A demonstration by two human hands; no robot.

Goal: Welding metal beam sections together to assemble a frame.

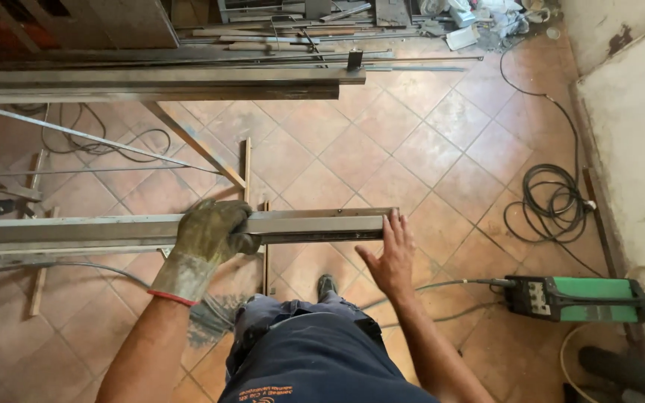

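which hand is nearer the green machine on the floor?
Right. The bare right hand rests at the metal bar's end, closest to the green machine. The gloved left hand grips the bar farther away.

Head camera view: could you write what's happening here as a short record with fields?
Left hand: gloved, wrapped around the long metal bar
Right hand: bare, flat against the bar's end
Bar: lies level, across the view, in front of the person
Floor: reddish tiles
Right side: green machine on the floor, coiled black cable beyond it
Far end: more metal lengths laid out
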